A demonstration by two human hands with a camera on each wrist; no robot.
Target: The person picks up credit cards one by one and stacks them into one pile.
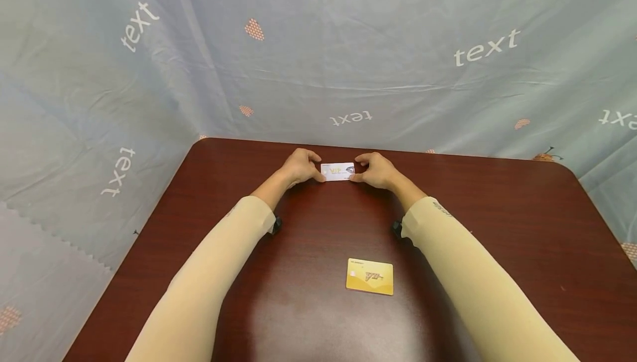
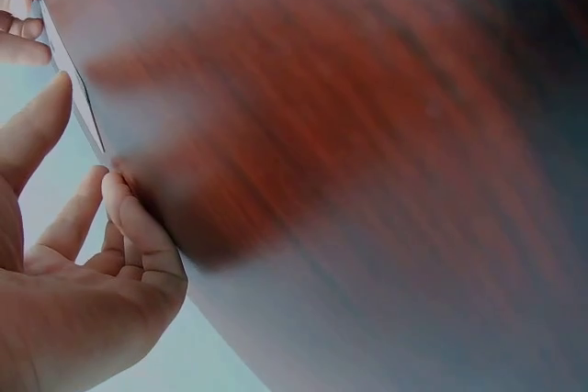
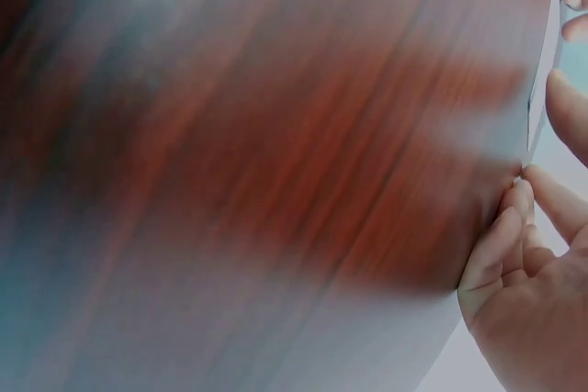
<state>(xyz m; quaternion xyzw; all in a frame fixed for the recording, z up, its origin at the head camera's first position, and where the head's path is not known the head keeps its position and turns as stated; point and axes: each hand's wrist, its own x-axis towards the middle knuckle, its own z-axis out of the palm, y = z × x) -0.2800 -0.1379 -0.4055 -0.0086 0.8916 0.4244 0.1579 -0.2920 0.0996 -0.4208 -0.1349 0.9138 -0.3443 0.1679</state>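
Near the far edge of the table, both hands are at a white card (image 1: 338,172) with "VIP" in yellow print. My left hand (image 1: 301,167) holds its left end, thumb at the near corner and forefinger by the far one. At the other end, my right hand (image 1: 376,171) holds it the same way. Seen almost edge-on in the left wrist view, the card (image 2: 81,98) is a thin pale strip at table level. Whether it touches the wood cannot be told. A gold VIP card (image 1: 370,277) lies flat closer to me, between the forearms.
The dark red-brown table (image 1: 308,229) has rounded far corners. A pale grey-blue cloth (image 1: 318,63) with printed words and hearts hangs behind it and along the left side. Long cream sleeves (image 1: 199,284) cover both forearms.
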